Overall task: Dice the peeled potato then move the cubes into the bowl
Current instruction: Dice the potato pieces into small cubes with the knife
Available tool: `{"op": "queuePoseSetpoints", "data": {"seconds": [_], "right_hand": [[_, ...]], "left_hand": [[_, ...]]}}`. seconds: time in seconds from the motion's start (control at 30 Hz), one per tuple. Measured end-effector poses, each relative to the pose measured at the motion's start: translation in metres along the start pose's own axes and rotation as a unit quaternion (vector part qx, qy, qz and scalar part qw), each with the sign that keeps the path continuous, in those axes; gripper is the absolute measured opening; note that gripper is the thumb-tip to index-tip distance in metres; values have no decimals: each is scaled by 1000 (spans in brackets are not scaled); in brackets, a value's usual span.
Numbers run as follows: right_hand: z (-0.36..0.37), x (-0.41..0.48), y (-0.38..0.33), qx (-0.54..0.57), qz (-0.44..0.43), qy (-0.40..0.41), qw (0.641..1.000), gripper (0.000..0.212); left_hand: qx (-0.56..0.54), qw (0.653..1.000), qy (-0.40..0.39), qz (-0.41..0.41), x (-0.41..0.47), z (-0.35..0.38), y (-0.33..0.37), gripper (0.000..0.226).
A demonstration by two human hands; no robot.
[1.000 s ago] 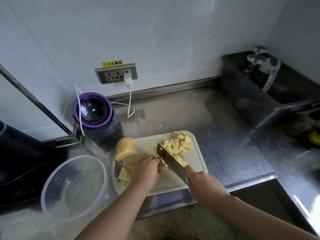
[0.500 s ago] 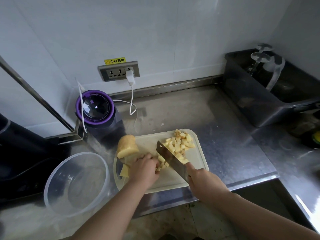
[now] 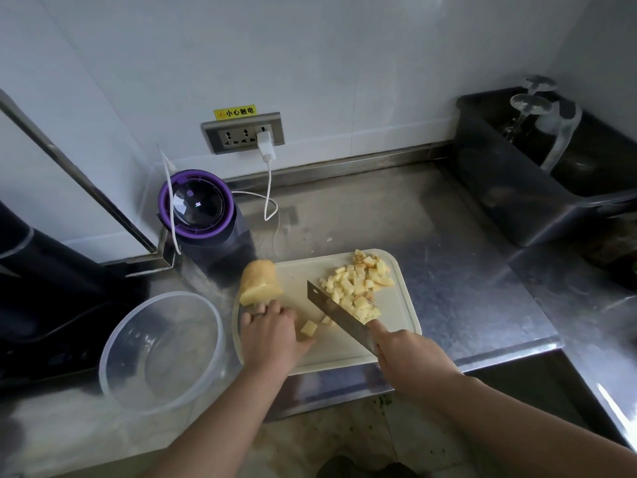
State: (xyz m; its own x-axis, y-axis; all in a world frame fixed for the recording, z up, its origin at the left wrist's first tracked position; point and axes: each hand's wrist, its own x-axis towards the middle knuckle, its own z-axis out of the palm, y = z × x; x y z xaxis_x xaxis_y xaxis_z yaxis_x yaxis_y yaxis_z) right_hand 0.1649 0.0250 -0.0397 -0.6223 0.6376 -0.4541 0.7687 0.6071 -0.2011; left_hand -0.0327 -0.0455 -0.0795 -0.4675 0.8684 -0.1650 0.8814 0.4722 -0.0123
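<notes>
A white cutting board [image 3: 396, 334] lies on the steel counter. At its far left corner sits an uncut potato chunk [image 3: 260, 284]. A pile of potato cubes [image 3: 358, 282] fills its far right part. My right hand [image 3: 410, 360] grips the handle of a cleaver [image 3: 331, 310], whose blade slants across the board against the pile. My left hand [image 3: 272, 332] lies with curled fingers on the board's left side, over potato slices it hides. One loose cube [image 3: 309, 327] lies beside its thumb. A clear plastic bowl [image 3: 124, 326] stands empty left of the board.
A purple-rimmed appliance [image 3: 196, 205] with a white cable stands behind the board's left corner. A dark bin [image 3: 510, 194] holding glasses sits at the back right. A black appliance [image 3: 41, 288] is at the far left. The counter's front edge [image 3: 448, 369] runs just below the board.
My left hand has slid left, away from the blade, onto the slices at the board's left side. The cleaver has shifted slightly right, leaving freshly cut cubes between blade and hand.
</notes>
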Motion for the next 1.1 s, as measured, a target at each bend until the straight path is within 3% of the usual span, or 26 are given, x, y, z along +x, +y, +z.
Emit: {"op": "queuePoseSetpoints", "data": {"seconds": [0.43,0.83,1.0,1.1], "right_hand": [[1,-8,-16,-41,-66,-30,997,46],[5,-2,-19,-65,-82,-38,994,48],[5,2,-16,-48,-67,-48,995,46],[2,0,-11,-11,-14,-24,1000,43]], "left_hand": [[-6,1000,-7,-17,-10,2,3,29],[6,1000,-3,-12,-7,7,3,26],[-11,1000,4,-3,-6,11,2,25],[-25,1000,18,1,-2,12,4,28]]}}
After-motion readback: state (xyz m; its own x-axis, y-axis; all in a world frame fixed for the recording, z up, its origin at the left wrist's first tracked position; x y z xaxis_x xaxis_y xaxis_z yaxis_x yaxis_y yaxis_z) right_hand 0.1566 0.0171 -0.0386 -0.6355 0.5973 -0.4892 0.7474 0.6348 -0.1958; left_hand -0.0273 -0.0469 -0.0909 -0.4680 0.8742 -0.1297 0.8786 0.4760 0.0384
